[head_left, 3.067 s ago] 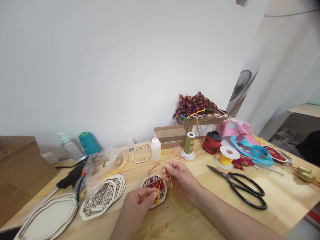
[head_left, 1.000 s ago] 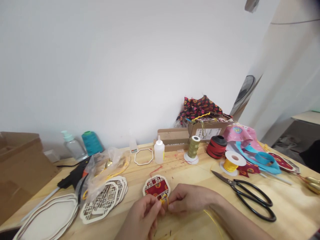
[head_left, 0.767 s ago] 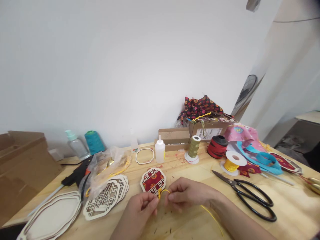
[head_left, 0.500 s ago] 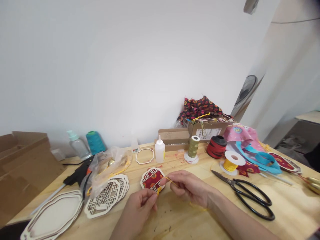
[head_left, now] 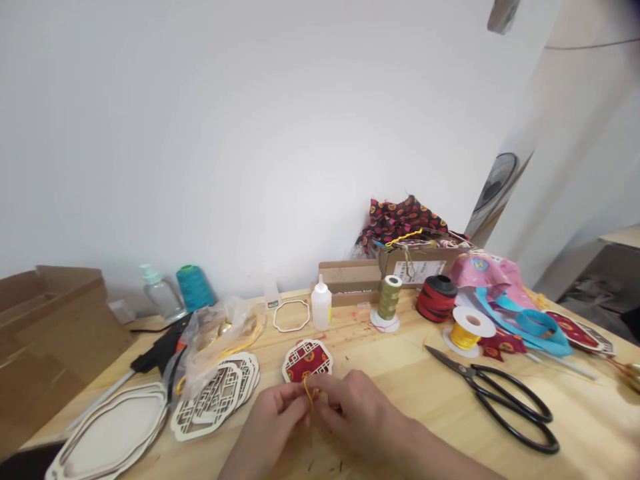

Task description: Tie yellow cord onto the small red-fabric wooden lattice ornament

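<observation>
Toward the near edge of our counter (head_left: 395, 363), our left hand (head_left: 280, 417) and right hand (head_left: 353, 413) meet, fingertips pinched on a thin yellow cord (head_left: 308, 390), 1 loop of it showing between them; so fine a strand presumably needs fingertip control. Just beyond lies our lattice panel (head_left: 307, 358), its near rim partly hidden by our fingers. We have scissors (head_left: 473, 381) toward the right edge, probably for easy reach.

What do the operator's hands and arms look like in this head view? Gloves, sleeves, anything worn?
Both are bare: no glove on the left hand or the right hand, and no ring, watch or bracelet visible. No sleeve shows on the right forearm up to the frame edge. Little of the left forearm is in view.
</observation>
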`<state>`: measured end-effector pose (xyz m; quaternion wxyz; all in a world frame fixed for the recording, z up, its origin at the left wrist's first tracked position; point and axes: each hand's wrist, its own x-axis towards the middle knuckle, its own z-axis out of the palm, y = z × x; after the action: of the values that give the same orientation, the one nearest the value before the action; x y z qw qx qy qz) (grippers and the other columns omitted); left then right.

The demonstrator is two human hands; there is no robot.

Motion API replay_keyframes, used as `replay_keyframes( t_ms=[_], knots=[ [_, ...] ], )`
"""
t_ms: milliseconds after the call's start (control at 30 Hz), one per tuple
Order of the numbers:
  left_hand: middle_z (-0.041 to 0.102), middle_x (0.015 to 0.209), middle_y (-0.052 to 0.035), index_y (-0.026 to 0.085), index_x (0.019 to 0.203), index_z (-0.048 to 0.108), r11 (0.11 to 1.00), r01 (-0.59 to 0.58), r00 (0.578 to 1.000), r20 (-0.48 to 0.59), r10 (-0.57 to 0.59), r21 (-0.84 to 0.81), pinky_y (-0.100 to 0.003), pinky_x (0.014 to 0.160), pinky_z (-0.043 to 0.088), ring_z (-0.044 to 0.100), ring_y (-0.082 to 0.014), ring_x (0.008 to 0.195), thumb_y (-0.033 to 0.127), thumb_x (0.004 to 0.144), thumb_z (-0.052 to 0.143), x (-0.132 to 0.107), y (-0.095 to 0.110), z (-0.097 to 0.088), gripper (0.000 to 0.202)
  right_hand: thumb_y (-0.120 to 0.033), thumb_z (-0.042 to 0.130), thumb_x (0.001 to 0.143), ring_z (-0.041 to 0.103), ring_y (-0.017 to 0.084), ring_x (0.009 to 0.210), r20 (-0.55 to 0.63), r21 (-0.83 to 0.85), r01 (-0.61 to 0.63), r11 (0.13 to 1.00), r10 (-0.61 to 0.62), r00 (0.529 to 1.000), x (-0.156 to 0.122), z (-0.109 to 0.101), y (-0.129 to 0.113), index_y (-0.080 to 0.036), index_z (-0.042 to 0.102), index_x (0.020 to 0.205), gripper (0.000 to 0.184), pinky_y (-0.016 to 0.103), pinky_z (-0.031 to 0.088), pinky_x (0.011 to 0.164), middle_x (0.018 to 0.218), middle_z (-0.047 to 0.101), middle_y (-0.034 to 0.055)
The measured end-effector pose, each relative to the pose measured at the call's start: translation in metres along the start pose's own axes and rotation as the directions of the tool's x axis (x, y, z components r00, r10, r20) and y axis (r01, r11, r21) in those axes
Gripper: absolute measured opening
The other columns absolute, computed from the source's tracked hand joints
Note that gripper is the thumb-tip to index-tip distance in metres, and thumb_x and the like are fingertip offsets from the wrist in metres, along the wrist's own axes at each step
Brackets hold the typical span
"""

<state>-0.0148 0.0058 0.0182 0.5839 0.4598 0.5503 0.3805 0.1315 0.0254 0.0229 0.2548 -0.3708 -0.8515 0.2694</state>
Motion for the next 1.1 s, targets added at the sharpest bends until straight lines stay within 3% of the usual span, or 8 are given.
replay_keyframes(
  t_ms=[100, 233, 367, 567, 900, 1100],
  knots=[
    [0.058, 0.049, 0.0036, 0.013, 0.067, 0.067, 1.0, -0.024, 0.999, 0.038, 0.024, -0.015, -0.016, 0.047, 0.034, 0.046, -0.0082, 0.047, 0.019, 0.065, 0.054, -0.003, 0.003, -0.001, 0.013, -0.02, 0.039, 0.076, 0.038, 0.009, 0.039, -0.005, -0.246, 0.035, 0.968, -0.038, 0.999, 0.0, 0.0, 0.001, -0.022, 0.056, 0.08, 0.017, 0.018, 0.021, 0.039, 0.049, 0.053, -0.0022],
    [0.067, 0.06, 0.0006, 0.015, 0.075, 0.069, 0.991, -0.081, 0.996, 0.055, 0.075, 0.109, -0.022, 0.059, 0.04, 0.056, -0.0158, 0.061, 0.028, 0.069, 0.052, -0.008, 0.008, 0.0, 0.022, -0.019, 0.042, 0.075, 0.045, 0.01, 0.04, 0.058, -0.431, 0.108, 0.896, -0.092, 0.994, 0.001, -0.001, 0.003, -0.02, 0.052, 0.069, 0.012, 0.02, 0.019, 0.039, 0.05, 0.057, -0.0019],
    [0.07, 0.06, 0.0006, 0.017, 0.073, 0.071, 0.938, -0.132, 0.989, -0.02, 0.147, 0.321, -0.023, 0.055, 0.041, 0.058, -0.021, 0.064, 0.034, 0.071, 0.048, -0.009, 0.011, 0.002, 0.028, -0.016, 0.045, 0.072, 0.049, 0.01, 0.043, 0.077, -0.5, 0.135, 0.856, -0.111, 0.991, 0.002, 0.0, 0.006, -0.019, 0.051, 0.066, 0.009, 0.02, 0.019, 0.04, 0.053, 0.06, -0.0034],
    [0.071, 0.068, -0.0001, 0.02, 0.078, 0.07, 0.957, -0.13, 0.988, -0.052, 0.148, 0.259, -0.024, 0.061, 0.044, 0.06, -0.022, 0.071, 0.031, 0.069, 0.051, -0.006, 0.009, -0.001, 0.023, -0.02, 0.045, 0.074, 0.05, 0.009, 0.042, -0.002, -0.546, 0.105, 0.831, -0.126, 0.992, 0.002, 0.002, 0.008, -0.018, 0.051, 0.059, 0.017, 0.023, 0.017, 0.04, 0.051, 0.06, -0.0034],
    [0.071, 0.072, -0.0029, 0.017, 0.071, 0.067, 0.982, -0.15, 0.977, -0.135, 0.165, 0.114, -0.025, 0.066, 0.046, 0.061, -0.0198, 0.072, 0.025, 0.063, 0.059, -0.003, 0.011, -0.003, 0.015, -0.019, 0.044, 0.076, 0.052, 0.01, 0.059, -0.062, -0.312, 0.102, 0.945, -0.128, 0.99, 0.003, -0.004, 0.007, -0.021, 0.057, 0.069, 0.014, 0.019, 0.03, 0.052, 0.065, 0.06, -0.0025],
    [0.07, 0.068, -0.0023, 0.017, 0.086, 0.059, 0.989, -0.143, 0.982, -0.116, 0.147, 0.037, -0.025, 0.067, 0.045, 0.061, -0.0189, 0.072, 0.027, 0.06, 0.062, -0.002, 0.006, -0.003, 0.028, -0.011, 0.044, 0.074, 0.05, 0.012, 0.073, -0.103, 0.02, 0.057, 0.998, -0.055, 0.993, 0.004, -0.007, 0.001, -0.02, 0.062, 0.074, 0.02, 0.02, 0.035, 0.062, 0.078, 0.056, 0.0008]
  ],
)
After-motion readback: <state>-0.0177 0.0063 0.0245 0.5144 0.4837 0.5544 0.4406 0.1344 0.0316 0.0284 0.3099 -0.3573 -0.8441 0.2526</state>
